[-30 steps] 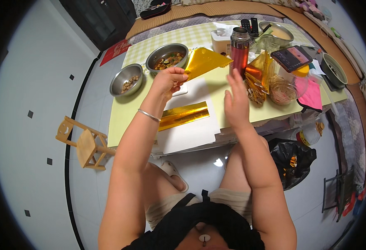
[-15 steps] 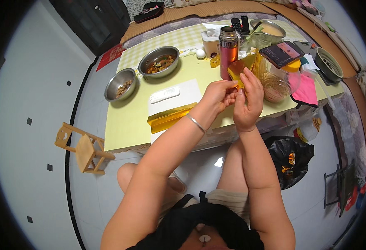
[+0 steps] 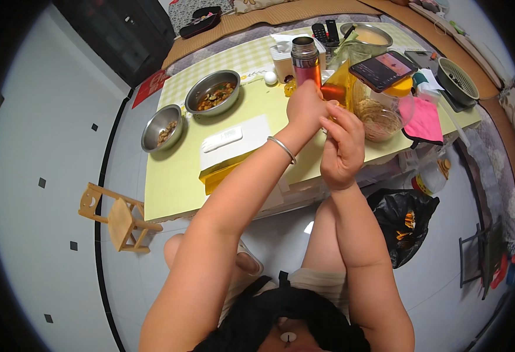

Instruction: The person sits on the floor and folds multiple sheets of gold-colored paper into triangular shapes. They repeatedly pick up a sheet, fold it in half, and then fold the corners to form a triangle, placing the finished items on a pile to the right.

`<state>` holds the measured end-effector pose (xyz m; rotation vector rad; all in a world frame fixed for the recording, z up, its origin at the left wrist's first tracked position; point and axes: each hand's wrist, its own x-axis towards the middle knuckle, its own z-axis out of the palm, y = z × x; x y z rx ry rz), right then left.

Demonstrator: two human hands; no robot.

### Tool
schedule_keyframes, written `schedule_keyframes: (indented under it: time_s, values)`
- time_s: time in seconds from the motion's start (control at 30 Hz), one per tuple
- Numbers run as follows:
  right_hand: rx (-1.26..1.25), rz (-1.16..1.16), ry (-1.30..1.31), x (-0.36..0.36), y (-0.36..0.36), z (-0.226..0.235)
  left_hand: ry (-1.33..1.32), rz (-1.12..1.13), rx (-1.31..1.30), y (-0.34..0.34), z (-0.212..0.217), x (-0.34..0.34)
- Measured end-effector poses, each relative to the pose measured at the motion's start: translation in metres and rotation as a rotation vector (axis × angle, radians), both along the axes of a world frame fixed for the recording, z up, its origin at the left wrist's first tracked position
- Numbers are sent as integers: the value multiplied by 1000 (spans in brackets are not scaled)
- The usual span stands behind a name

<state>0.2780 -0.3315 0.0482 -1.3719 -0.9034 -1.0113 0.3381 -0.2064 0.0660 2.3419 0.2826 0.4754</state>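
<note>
In front of the thermos, my two hands meet over a sheet of gold foil paper (image 3: pixel 338 92), which rises beyond my fingers. My left hand (image 3: pixel 310 110), with a silver bangle at the wrist, is turned back-up and closed on the paper; its fingertips are mostly hidden. From the right, my right hand (image 3: pixel 344 149) has its bent fingers and thumb closed at the paper's lower part, against the left hand. A stack of gold foil paper (image 3: pixel 217 176) lies near the table's front edge, partly behind my left forearm. The pink-orange thermos (image 3: pixel 305 63) stands open-topped just beyond my hands.
Two steel bowls (image 3: pixel 215 71) with food stand at the left. A white elongated object (image 3: pixel 222 138) lies on white paper. Right of my hands are a clear tub (image 3: pixel 380 120), a phone (image 3: pixel 383 70) and a pink cloth (image 3: pixel 424 121). A black bag (image 3: pixel 407 205) sits on the floor.
My left hand has turned over, back upward, and moved in front of the thermos. My right hand has lowered slightly and its fingers have bent toward the left. The view has shifted a little.
</note>
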Motion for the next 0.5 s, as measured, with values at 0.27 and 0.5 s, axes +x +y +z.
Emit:
schedule_keyframes:
  time_s: [0.27,0.5]
  values:
    - [36,77,-23,-5,7,5,-16,-504,555,5,0,43]
    - [-1,134,26,-5,8,5,152,-589,930,-4,-5,44]
